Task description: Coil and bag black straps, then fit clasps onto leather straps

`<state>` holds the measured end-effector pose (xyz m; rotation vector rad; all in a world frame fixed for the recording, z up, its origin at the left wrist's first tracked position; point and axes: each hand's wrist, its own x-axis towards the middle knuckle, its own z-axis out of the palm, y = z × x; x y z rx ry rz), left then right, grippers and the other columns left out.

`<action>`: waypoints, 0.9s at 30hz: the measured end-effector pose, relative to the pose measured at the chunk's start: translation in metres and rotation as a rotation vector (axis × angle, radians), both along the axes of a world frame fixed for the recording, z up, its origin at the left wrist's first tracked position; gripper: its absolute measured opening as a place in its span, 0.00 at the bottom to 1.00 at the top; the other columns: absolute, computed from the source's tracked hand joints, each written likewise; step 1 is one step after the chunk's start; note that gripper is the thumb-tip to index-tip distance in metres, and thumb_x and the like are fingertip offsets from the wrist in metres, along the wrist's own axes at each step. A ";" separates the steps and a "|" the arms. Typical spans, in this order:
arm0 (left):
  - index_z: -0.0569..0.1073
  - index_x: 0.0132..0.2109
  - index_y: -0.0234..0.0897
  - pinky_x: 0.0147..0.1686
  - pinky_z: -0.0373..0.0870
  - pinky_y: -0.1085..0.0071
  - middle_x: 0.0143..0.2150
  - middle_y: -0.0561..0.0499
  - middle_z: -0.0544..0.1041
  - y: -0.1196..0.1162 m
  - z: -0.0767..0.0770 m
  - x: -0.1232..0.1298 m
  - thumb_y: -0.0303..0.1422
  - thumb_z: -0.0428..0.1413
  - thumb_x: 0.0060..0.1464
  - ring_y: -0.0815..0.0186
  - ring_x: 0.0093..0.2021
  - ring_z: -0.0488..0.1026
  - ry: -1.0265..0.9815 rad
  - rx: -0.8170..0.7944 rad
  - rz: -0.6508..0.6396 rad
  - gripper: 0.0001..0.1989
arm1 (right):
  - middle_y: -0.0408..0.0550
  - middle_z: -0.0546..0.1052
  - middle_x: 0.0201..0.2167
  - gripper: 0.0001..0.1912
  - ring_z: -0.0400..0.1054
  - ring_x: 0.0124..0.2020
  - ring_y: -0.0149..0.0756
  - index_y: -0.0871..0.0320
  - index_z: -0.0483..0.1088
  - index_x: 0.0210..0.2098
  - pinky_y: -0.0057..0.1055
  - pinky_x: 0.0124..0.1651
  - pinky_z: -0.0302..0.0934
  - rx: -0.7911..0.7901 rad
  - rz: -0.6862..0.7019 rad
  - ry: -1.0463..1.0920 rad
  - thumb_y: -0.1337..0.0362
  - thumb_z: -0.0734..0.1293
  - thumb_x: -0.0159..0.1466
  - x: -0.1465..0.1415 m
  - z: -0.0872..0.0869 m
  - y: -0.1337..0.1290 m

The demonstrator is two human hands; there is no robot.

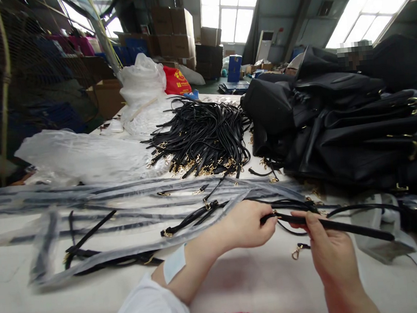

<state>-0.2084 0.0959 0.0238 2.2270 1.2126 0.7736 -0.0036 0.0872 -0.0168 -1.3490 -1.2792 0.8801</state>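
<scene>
Both my hands hold one black strap (357, 229) above the front of the white table. My left hand (253, 224) is closed in a fist around its left part, near a small gold fitting. With thumb and fingers, my right hand (329, 243) pinches the strap farther along, and its free end sticks out to the right. A short strap end with a gold snap hook (296, 252) hangs or lies just left of my right hand; which, I cannot tell. Behind my hands, other black straps (192, 216) with gold hooks lie across the table.
A big heap of black straps (206, 132) with gold hooks lies mid-table. Black bags (355, 129) are piled at right, beside a clear plastic bin (379, 239). Plastic-wrapped straps (104, 258) and clear plastic sheeting (84, 155) cover the left. Cardboard boxes (174, 33) stand behind.
</scene>
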 end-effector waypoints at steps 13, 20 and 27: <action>0.69 0.24 0.37 0.23 0.48 0.70 0.22 0.52 0.73 -0.003 -0.003 0.007 0.32 0.53 0.56 0.69 0.22 0.62 0.055 -0.047 0.127 0.12 | 0.50 0.82 0.39 0.14 0.76 0.41 0.45 0.54 0.80 0.41 0.39 0.45 0.71 0.190 0.148 -0.115 0.54 0.66 0.67 -0.012 -0.001 -0.006; 0.73 0.44 0.36 0.33 0.64 0.71 0.36 0.50 0.79 0.000 -0.002 -0.005 0.38 0.65 0.49 0.64 0.33 0.73 -0.151 -0.095 0.168 0.17 | 0.49 0.79 0.48 0.15 0.72 0.51 0.43 0.54 0.76 0.50 0.43 0.59 0.61 0.236 0.128 0.406 0.59 0.60 0.71 -0.007 0.016 0.002; 0.78 0.42 0.37 0.33 0.63 0.73 0.36 0.51 0.80 -0.001 -0.005 0.001 0.38 0.64 0.53 0.66 0.33 0.73 -0.157 -0.090 0.025 0.11 | 0.42 0.72 0.27 0.12 0.70 0.36 0.41 0.53 0.75 0.45 0.44 0.54 0.60 0.321 0.062 0.407 0.56 0.65 0.66 0.008 0.014 0.010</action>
